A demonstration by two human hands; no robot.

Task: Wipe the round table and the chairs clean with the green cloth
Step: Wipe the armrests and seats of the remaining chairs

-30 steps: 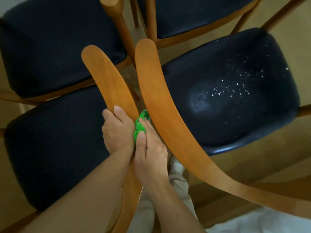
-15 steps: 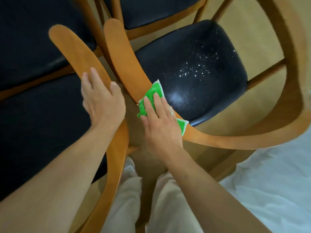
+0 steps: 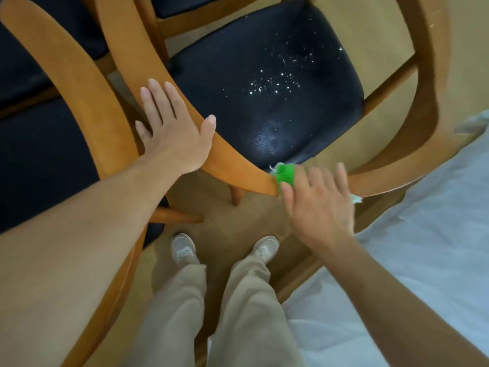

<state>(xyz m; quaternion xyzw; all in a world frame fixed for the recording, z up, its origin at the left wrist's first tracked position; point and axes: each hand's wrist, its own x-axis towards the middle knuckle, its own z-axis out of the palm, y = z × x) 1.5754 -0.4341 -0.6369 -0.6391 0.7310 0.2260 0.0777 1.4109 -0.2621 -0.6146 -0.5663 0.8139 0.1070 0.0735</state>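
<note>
Pressing the green cloth onto the curved wooden backrest of the chair with the speckled black seat, the right hand lies on the rail's near bend with fingers spread and blurred, thumb on the rail's near edge; no containers in view. Versus half a second back, cloth and right hand sit further right along that backrest, and the left hand has switched from the neighbouring chair's backrest to this one. Left fingers straight, slightly spread, flat on the rail left of the cloth, thumb over its seat-side edge.
</note>
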